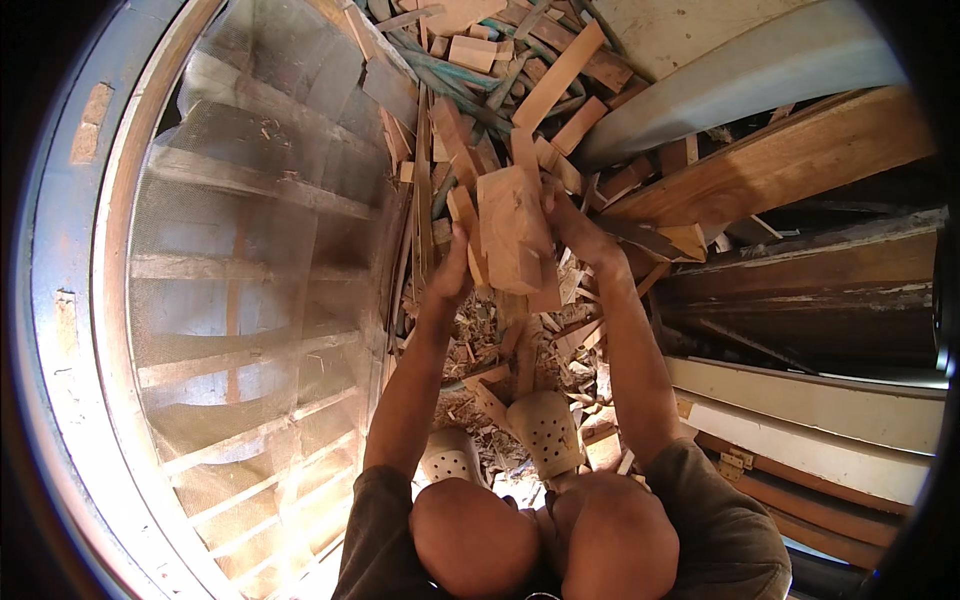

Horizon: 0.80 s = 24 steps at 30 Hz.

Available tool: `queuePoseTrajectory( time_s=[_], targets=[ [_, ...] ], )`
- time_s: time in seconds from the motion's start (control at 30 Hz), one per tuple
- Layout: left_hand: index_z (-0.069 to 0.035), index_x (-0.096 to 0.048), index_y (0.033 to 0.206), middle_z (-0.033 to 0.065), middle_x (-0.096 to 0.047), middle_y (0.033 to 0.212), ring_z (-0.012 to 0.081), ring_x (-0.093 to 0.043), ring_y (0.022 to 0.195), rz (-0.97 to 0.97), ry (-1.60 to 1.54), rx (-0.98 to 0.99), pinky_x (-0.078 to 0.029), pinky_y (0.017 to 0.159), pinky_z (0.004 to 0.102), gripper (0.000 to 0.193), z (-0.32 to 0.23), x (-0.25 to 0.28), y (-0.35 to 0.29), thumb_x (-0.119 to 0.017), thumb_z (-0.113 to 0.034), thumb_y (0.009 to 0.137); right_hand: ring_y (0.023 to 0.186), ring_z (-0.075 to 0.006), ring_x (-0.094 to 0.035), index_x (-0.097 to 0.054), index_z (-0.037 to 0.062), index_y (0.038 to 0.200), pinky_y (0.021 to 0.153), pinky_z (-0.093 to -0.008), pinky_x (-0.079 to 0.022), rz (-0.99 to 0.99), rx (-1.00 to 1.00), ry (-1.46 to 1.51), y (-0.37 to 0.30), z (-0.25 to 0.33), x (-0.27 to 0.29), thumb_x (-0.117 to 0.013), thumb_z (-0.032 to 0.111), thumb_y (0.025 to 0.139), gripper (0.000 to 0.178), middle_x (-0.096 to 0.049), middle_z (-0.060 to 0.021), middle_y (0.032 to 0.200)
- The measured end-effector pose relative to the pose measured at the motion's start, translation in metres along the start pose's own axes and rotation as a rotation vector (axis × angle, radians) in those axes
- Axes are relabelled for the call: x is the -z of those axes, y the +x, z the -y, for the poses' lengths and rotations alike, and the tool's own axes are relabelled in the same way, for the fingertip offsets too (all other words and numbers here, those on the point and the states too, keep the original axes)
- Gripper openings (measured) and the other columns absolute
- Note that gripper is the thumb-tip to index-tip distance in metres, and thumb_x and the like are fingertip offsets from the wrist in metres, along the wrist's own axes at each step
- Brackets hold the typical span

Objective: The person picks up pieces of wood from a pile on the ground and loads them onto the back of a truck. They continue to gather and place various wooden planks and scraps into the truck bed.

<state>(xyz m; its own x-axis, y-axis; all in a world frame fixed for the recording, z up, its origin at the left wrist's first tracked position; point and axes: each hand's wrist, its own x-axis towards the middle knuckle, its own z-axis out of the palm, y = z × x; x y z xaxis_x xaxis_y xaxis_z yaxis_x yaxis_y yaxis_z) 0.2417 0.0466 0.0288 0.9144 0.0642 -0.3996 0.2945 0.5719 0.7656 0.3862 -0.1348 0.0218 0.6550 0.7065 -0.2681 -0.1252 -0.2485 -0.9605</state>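
Between my two hands is a bundle of wood offcuts, held over the scrap pile. Its biggest piece is a thick, pale brown wooden block (513,235). My left hand (453,268) presses in from the left against a narrower wood strip (464,215) beside the block. From the right, my right hand (578,230) grips the bundle, its fingertips partly hidden behind the wood. Another flat piece (546,292) shows under the block's right side. Just beyond the bundle, a long wood offcut (562,75) leans on the pile.
A mesh-covered wooden frame (250,270) stands along the left. Mixed scrap wood (475,52) and greenish strips fill the far end. Long planks and boards (790,160) are stacked on the right. Below are my knees and perforated clogs (545,432), among chips and shavings.
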Motion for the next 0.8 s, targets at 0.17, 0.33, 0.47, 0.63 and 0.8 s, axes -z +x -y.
queuePoseTrajectory(
  time_s=[0.17,0.33,0.47,0.63,0.8],
  targets=[
    [-0.007,-0.032,0.153,0.0152,-0.048,0.148,0.0276,-0.050,0.134,-0.004,-0.083,-0.065,-0.046,0.108,0.0436,0.099,0.024,-0.014,-0.019,-0.026,-0.082,0.090,0.143,-0.0342,-0.036,-0.028,0.0071,0.150,0.114,-0.0407,-0.033,0.054,-0.096,-0.080,-0.017,0.016,-0.002,-0.044,0.058,0.102,0.071,-0.038,-0.0234,0.151],
    [-0.004,-0.035,0.151,0.0151,-0.052,0.144,0.0285,-0.053,0.131,-0.018,0.021,0.042,-0.047,0.107,0.0438,0.104,0.054,0.005,-0.027,-0.028,-0.086,0.086,0.145,-0.0339,-0.033,-0.023,0.0091,0.154,0.117,-0.0410,-0.028,-0.047,-0.032,-0.135,-0.042,0.006,-0.011,-0.047,0.059,0.100,0.078,-0.036,-0.0222,0.153],
    [0.002,-0.037,0.148,0.0190,-0.053,0.140,0.0307,-0.053,0.128,-0.048,0.335,-0.076,-0.046,0.103,0.0422,0.109,0.104,0.046,-0.033,-0.035,-0.087,0.084,0.147,-0.0291,-0.028,-0.019,0.0091,0.157,0.119,-0.0384,-0.024,0.047,0.022,0.067,-0.045,0.002,-0.021,-0.049,0.067,0.095,0.091,-0.028,-0.0196,0.159],
    [0.005,-0.042,0.141,0.0218,-0.052,0.133,0.0337,-0.051,0.124,0.019,0.475,-0.113,-0.043,0.102,0.0438,0.107,0.048,-0.023,-0.045,-0.046,-0.084,0.084,0.146,-0.0260,-0.027,-0.020,0.0054,0.157,0.120,-0.0367,-0.022,-0.056,-0.031,0.183,-0.073,-0.002,-0.010,-0.048,0.068,0.095,0.092,-0.030,-0.0151,0.156],
    [0.005,-0.049,0.135,0.0197,-0.060,0.117,0.0298,-0.056,0.109,0.044,0.564,-0.150,-0.046,0.092,0.0426,0.107,0.034,-0.019,-0.041,-0.041,-0.088,0.083,0.145,-0.0250,-0.027,-0.024,0.0031,0.155,0.120,-0.0355,-0.020,-0.022,0.002,0.236,-0.075,-0.003,-0.008,-0.044,0.064,0.099,0.085,-0.034,-0.0133,0.154]
  ],
)
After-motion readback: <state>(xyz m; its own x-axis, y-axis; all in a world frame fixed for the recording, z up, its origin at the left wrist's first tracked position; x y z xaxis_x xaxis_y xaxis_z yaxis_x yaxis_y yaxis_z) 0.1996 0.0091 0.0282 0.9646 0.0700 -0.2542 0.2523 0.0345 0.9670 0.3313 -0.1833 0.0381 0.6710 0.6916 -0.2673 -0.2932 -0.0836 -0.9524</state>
